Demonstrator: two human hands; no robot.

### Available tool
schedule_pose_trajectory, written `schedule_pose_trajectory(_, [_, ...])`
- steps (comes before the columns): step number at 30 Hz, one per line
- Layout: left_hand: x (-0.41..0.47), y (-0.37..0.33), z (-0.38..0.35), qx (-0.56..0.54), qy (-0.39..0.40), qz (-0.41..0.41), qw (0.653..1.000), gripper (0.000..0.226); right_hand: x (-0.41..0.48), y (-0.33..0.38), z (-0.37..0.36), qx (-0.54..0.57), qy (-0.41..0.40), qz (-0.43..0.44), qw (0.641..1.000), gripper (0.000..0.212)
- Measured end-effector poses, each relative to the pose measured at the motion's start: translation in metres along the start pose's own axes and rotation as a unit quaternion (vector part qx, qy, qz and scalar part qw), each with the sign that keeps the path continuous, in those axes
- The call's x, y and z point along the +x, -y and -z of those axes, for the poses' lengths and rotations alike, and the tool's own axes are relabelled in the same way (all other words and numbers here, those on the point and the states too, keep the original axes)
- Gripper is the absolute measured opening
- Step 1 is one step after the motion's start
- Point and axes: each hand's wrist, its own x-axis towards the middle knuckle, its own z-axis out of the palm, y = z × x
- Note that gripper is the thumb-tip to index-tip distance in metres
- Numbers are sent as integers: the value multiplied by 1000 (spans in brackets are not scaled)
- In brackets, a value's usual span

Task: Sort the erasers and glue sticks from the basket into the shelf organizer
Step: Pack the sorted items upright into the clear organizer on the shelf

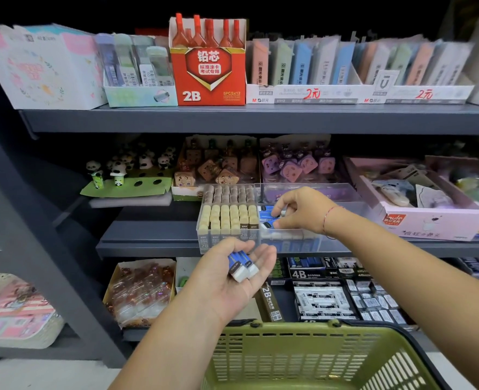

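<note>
My left hand lies palm up in front of the middle shelf and cradles a few blue-sleeved white erasers on loosely curled fingers. My right hand reaches into the right compartment of the clear shelf organizer and pinches a blue-sleeved eraser among others lying there. The organizer's left compartment holds several upright beige erasers. A green basket hangs below my arms at the bottom; its contents are hidden from here.
The grey shelf unit holds boxes of pencil leads above, panda figures and novelty erasers behind the organizer, and a pink tray to the right. Black 4B and 2B eraser packs fill the lower shelf. Another rack with pink packs stands at the left.
</note>
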Motion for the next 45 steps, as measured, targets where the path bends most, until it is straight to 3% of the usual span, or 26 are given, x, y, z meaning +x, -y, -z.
schedule_pose_trajectory(5, [1,-1,1,0,2,-1,1000,13,2,-1,3,-7,20,9,1000,14])
schedule_pose_trajectory(15, [1,1,0,10,27,-1,1000,19,-4,-1,0,-13,-62,-8,998,19])
schedule_pose_trajectory(18, [2,0,0,15,57,8,998,23,-20,6,5,5,-126,42,991,15])
schedule_pose_trajectory(20, [3,0,-1,23,76,9,997,27,-38,17,4,116,-45,100,987,5])
schedule_pose_trajectory(23, [4,1,0,38,103,4,994,34,-57,25,-4,92,104,164,977,33])
schedule_pose_trajectory(27, [5,4,2,74,113,17,991,39,-59,23,-5,46,124,182,974,37])
schedule_pose_trajectory(30, [6,6,3,64,98,19,993,36,-61,23,-2,71,121,166,976,25])
schedule_pose_trajectory(32, [7,4,3,40,85,14,996,37,-62,23,2,198,119,129,964,21])
schedule_pose_trajectory(35, [6,-1,4,8,65,4,998,29,-51,11,12,325,-5,38,945,17])
schedule_pose_trajectory(38, [7,-1,5,-3,40,3,999,27,-37,-2,16,279,-115,-28,953,13])
schedule_pose_trajectory(45, [6,-1,4,-6,29,4,1000,26,-19,-2,1,187,-98,-73,975,23])
